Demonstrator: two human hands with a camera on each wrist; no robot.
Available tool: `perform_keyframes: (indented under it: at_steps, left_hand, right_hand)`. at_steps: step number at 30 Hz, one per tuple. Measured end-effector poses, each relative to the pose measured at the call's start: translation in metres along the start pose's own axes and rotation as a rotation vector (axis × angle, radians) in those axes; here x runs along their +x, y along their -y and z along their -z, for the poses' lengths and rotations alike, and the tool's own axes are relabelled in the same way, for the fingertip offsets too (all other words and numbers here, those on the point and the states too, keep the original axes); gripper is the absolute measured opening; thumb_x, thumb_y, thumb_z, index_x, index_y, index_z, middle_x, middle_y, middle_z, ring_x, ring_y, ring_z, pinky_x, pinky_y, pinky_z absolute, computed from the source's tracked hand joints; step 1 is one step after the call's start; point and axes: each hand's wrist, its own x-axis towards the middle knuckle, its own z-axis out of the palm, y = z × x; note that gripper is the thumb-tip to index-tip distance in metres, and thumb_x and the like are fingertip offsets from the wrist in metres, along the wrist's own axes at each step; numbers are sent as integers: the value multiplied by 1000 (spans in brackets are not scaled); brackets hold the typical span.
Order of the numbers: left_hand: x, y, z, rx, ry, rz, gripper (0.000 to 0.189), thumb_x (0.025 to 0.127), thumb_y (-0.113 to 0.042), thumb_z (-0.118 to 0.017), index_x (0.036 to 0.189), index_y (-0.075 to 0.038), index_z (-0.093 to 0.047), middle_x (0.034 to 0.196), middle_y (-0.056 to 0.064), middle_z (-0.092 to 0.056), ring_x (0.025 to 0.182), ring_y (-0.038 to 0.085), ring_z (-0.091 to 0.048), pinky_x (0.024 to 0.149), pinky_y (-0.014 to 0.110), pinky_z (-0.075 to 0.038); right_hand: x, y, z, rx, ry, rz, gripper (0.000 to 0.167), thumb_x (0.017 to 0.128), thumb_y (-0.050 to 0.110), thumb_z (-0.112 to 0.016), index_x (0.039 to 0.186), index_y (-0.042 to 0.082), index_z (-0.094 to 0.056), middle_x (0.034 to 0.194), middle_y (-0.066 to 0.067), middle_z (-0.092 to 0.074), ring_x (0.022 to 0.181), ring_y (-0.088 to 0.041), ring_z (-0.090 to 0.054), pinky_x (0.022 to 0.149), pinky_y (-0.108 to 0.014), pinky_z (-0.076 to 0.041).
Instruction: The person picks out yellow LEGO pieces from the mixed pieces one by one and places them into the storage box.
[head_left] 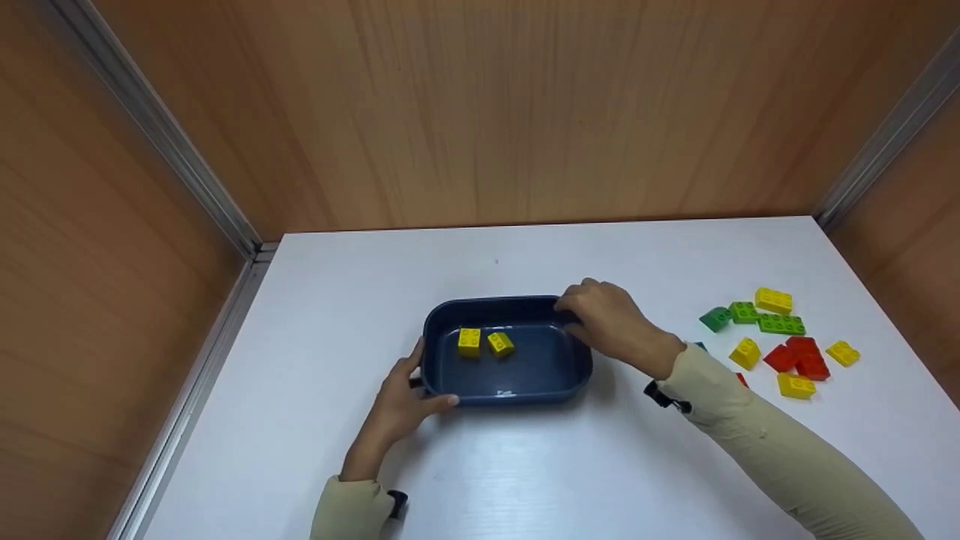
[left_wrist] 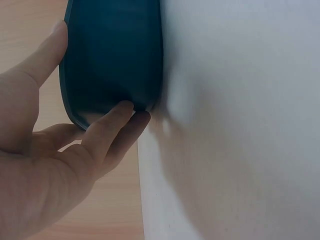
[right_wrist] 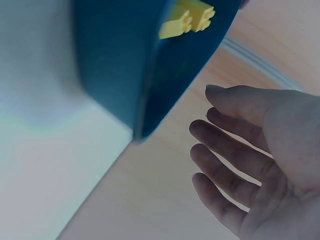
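A dark blue rectangular dish (head_left: 517,400) sits on the white table, with two yellow toy bricks (head_left: 469,343) inside its left half. My left hand (head_left: 401,405) holds the dish's left end; its thumb lies at the front rim and the fingers reach along the end wall, as the left wrist view also shows. Over the dish's right back corner is my right hand (head_left: 607,319). The right wrist view shows that hand (right_wrist: 250,150) holding nothing, its fingers loosely bent and a gap between them and the dish wall (right_wrist: 112,65).
On the right of the table lie several loose toy bricks: green ones (head_left: 781,324), red ones (head_left: 806,358) and yellow ones (head_left: 773,301). My right sleeve (head_left: 780,442) partly covers some of them. Wooden panels (head_left: 525,112) rise behind the table and at both sides.
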Motion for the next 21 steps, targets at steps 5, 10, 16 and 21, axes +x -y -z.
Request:
perform_keyframes:
  at_steps: [5, 10, 16, 21]
  left_hand:
    - [-1, -1, 0, 4, 1, 4, 110, 84, -21, -92, 170, -13, -23, 165, 24, -38, 149, 48, -41, 120, 61, -39]
    - [-1, -1, 0, -3, -5, 4, 112, 83, -22, -93, 170, -16, -23, 163, 23, -41, 146, 46, -46, 117, 61, -42]
    - [-2, -3, -1, -15, -4, 8, 112, 84, -21, -93, 170, -18, -22, 163, 22, -41, 144, 46, -49, 116, 60, -45]
    - [-1, -3, -1, -16, -11, 18, 111, 84, -19, -92, 170, -17, -23, 165, 21, -39, 144, 45, -49, 115, 58, -46]
  right_hand:
    - [-15, -21, -2, 11, -81, -4, 33, 82, 1, -90, 114, 3, -81, 110, -11, -80, 103, -31, -72, 88, -47, -62]
    - [-29, -40, -2, 14, -121, -18, 32, 81, -1, -89, 112, 1, -80, 109, -13, -80, 100, -32, -72, 84, -49, -62]
    - [-45, -57, 4, 50, -95, -119, 32, 85, 1, -87, 116, 1, -79, 116, -15, -78, 104, -34, -71, 87, -50, -62]
    - [-59, -71, 8, 71, -92, -202, 33, 87, 2, -85, 120, 1, -78, 120, -18, -77, 106, -37, -69, 90, -55, -60]
